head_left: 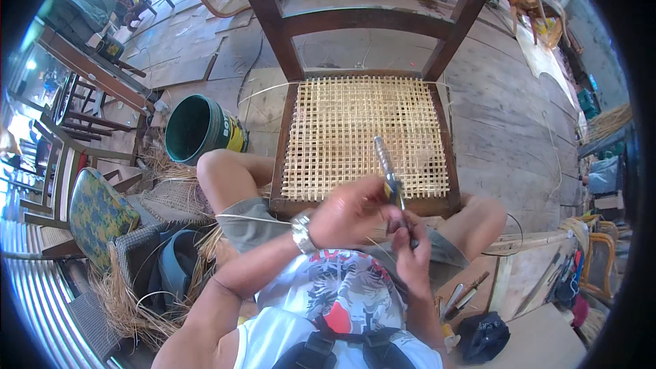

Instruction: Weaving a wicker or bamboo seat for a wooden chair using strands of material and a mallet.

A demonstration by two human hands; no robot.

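A wooden chair with a woven cane seat stands between my knees, its backrest away from me. Over the seat's near edge, my left hand, with a metal watch on the wrist, has its fingers curled at the middle of a slim tool. The tool has a silvery, wrapped-looking upper part and a black and yellow middle; its exact kind is unclear. Fingers and thumb of my right hand close around its lower end. A pale cane strand runs across my left thigh toward the left wrist.
Left of the chair, a green bucket lies tipped over. Loose fibre strands and a patterned cushion lie at my left. Hand tools and a black bag lie at my right. More chairs stand farther off.
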